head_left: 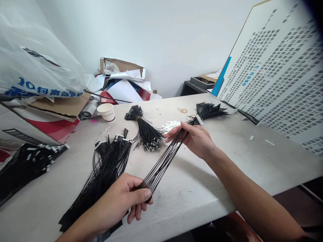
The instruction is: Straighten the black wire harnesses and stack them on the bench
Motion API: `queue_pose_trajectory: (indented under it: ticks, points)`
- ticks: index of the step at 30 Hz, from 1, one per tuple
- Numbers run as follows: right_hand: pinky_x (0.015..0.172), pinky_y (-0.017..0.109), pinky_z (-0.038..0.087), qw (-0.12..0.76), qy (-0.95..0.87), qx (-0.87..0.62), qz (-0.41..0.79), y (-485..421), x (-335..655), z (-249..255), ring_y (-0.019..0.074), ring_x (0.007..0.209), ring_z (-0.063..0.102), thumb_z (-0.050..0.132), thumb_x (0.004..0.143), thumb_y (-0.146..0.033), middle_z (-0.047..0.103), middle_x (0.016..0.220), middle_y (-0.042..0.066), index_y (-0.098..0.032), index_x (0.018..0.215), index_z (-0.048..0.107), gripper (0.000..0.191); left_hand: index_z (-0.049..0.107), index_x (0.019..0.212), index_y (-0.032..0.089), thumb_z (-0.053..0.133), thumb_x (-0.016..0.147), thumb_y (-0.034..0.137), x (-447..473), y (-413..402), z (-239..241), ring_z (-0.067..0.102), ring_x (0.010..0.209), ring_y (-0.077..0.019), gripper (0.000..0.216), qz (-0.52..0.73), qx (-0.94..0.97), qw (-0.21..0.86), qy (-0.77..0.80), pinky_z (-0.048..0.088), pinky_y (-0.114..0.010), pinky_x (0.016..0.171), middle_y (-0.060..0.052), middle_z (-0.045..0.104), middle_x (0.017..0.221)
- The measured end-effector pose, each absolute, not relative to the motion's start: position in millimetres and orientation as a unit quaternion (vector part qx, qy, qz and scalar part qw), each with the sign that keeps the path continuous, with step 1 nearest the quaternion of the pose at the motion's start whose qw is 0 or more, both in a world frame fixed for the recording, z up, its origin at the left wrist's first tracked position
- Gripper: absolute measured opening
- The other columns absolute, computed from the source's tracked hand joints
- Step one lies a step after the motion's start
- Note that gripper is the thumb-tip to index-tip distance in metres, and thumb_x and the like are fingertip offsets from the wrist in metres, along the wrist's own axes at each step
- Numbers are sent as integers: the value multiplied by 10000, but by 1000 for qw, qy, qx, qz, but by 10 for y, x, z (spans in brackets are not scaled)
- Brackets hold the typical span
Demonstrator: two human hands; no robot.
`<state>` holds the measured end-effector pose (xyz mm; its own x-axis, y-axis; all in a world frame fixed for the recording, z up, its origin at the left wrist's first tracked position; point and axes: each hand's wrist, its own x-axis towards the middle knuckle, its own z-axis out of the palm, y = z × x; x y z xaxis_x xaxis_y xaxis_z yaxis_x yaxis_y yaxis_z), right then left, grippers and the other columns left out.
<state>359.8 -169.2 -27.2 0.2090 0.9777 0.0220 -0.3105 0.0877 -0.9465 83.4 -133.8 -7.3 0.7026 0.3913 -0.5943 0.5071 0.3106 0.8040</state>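
A black wire harness (164,159) stretches slantwise between my hands above the table. My left hand (132,196) pinches its lower end between thumb and fingers. Near the white connector (199,120) at the upper end, my right hand (195,137) has its thumb and fingers closed around the wires. Under and beside my left forearm lies a pile of black harnesses (108,164) with white connectors. Beyond the hands sits a tied bundle of black wires (147,131) with bare metal terminals. Loose white connectors (172,125) lie behind my right fingers, partly covered by them.
Another wire bundle (210,110) lies at the back right, near a leaning printed board (272,74). A paper cup (106,112), a plastic bag (37,57) and cardboard boxes (50,124) stand at the left. More harnesses (30,161) lie at the far left of the table (202,198).
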Motion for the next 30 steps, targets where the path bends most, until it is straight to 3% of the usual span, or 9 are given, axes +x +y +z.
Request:
queue_pose_trajectory:
  ticks: [17,24,30]
  points:
    - [586,296,537,611,-379,-489,494,-1694,3551,-232,178,634,717,670,904,-540,804,821,143,-120,767,787,457,666,862,122,662,768,532,802,-1308,-10,478,479,-78,420,-78,629,665,396,263,-203,419,10,588,640]
    - [559,297,505,610,-371,-502,488,-1714,3526,-224,177,589,699,675,891,-552,795,795,143,-116,757,784,469,652,1191,137,648,783,421,832,-1317,7,455,490,-96,497,-39,640,660,391,261,-215,410,49,549,635]
    - [551,282,499,619,-359,-506,483,-1706,3509,-226,166,561,686,724,837,-587,789,759,130,-117,746,785,482,677,979,136,676,818,466,787,-1297,-113,513,568,-115,367,-58,632,684,360,363,-231,492,13,580,675]
